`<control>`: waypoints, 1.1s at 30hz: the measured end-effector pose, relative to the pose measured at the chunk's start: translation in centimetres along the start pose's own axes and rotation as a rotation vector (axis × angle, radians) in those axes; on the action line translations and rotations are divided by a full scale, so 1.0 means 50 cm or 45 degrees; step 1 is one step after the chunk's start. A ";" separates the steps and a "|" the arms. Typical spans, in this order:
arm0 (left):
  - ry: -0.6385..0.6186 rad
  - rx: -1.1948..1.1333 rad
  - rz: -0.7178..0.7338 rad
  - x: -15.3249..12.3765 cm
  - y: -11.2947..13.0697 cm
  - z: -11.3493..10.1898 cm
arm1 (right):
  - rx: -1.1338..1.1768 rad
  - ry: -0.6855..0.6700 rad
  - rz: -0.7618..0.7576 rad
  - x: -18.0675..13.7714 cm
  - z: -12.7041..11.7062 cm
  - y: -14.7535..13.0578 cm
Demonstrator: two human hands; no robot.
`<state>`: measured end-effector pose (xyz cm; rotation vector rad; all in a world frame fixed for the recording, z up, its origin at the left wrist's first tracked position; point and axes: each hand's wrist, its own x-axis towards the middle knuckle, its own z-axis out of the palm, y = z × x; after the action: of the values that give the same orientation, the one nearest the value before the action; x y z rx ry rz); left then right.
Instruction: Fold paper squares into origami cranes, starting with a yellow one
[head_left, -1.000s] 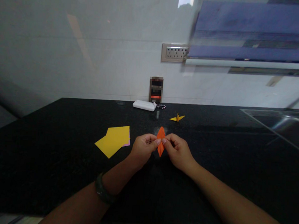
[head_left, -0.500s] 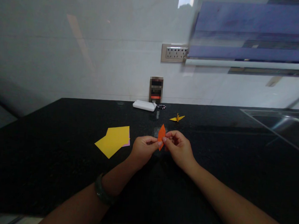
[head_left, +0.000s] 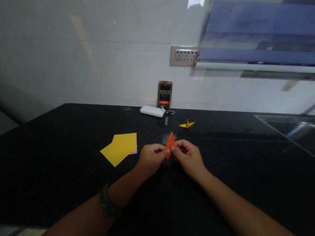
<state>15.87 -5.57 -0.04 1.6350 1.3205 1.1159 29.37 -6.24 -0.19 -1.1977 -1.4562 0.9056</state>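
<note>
A folded piece of orange origami paper [head_left: 170, 141], narrow and pointed at its top and bottom, stands upright between my hands above the counter. My left hand [head_left: 151, 159] pinches its left edge between thumb and fingers. From the other side my right hand [head_left: 189, 157] grips the same paper, thumb laid on its front face. The fingertips behind the paper are partly hidden. Beyond my right hand sits a yellow paper crane [head_left: 187, 124]. To the left of my left hand lie yellow paper sheets [head_left: 120, 146], with a pink edge showing beneath.
A white box-like device [head_left: 152, 111] with a beaded strap [head_left: 170, 112] lies at the back of the black counter [head_left: 66, 138]. Behind it a phone [head_left: 164, 94] leans against the wall. A sink [head_left: 296, 129] is at the right, and a socket panel [head_left: 185, 56] is on the wall.
My right hand has shifted very slightly, its thumb moving a little lower and to the left on the orange paper. Both hands keep their hold.
</note>
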 end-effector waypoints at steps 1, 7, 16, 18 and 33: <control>0.002 0.013 0.012 -0.001 0.001 0.000 | -0.032 0.008 -0.015 0.000 -0.001 0.000; -0.102 0.069 0.269 -0.010 0.000 -0.002 | -0.216 0.100 -0.115 -0.001 -0.005 0.007; 0.081 0.138 0.263 -0.007 -0.012 0.002 | -0.202 0.112 -0.105 -0.007 0.001 0.007; 0.104 0.223 0.312 -0.008 -0.010 0.001 | -0.226 0.122 -0.116 -0.008 0.002 0.008; 0.133 0.593 0.692 -0.012 -0.004 -0.006 | -0.414 0.131 -0.360 -0.010 0.001 -0.007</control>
<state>15.48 -6.12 -0.24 2.4083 1.3027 1.2752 29.24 -6.81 -0.01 -1.2107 -1.6794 0.4197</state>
